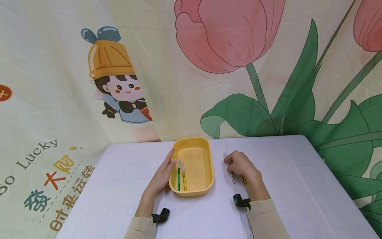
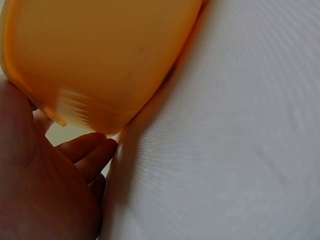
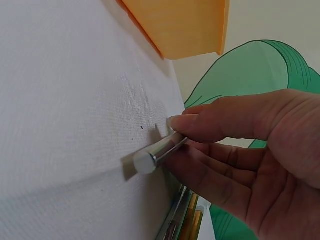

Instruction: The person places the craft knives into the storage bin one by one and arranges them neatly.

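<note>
My left hand (image 1: 163, 174) rests along the left side of a yellow plastic tray (image 1: 198, 169), its fingers fairly straight against the outer wall and the thumb at the rim. Inside the tray, a slim green pen-like stick (image 1: 178, 179) and a yellow one (image 1: 184, 181) lie side by side, pale tips toward the back. To the right of the tray, my right hand (image 1: 240, 164) pinches a slim silver pen-like stick (image 3: 162, 150) between thumb and fingers, with its flat round end facing the right wrist camera. That stick's far part is hidden by the fingers.
Several more slim sticks (image 3: 192, 215), some gold-coloured, lie under and beside my right hand. A white cloth (image 1: 292, 186) covers the table. Behind it hangs a backdrop (image 1: 167, 99) printed with tulips and a cartoon figure. Each wrist carries a small black camera (image 1: 161, 215).
</note>
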### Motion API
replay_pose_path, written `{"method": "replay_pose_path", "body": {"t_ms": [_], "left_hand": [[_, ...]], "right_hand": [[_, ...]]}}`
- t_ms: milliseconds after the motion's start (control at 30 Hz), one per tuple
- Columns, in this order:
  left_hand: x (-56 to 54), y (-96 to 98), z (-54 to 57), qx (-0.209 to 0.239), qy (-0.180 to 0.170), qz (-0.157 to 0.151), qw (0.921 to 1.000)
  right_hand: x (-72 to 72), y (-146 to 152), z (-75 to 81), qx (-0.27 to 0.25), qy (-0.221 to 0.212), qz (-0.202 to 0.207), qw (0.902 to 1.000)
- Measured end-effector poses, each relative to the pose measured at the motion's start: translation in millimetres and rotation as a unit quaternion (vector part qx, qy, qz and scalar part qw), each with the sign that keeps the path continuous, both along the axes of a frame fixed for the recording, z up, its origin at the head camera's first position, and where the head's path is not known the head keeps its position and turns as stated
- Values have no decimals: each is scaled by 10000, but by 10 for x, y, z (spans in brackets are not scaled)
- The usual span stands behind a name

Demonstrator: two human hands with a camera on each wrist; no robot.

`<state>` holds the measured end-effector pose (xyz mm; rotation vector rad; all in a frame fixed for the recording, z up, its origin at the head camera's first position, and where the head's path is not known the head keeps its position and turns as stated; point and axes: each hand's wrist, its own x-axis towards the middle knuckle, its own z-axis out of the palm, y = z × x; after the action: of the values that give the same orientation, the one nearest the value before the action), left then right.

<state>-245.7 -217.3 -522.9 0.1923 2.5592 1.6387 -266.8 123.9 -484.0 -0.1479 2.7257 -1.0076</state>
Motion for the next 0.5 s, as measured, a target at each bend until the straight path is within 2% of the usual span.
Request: {"method": "replay_pose_path", "body": {"t_ms": [500], "left_hand": [[7, 2, -4, 18, 23, -17, 10000]], "right_hand": [[-12, 4, 66, -644, 425, -90, 9970]]}}
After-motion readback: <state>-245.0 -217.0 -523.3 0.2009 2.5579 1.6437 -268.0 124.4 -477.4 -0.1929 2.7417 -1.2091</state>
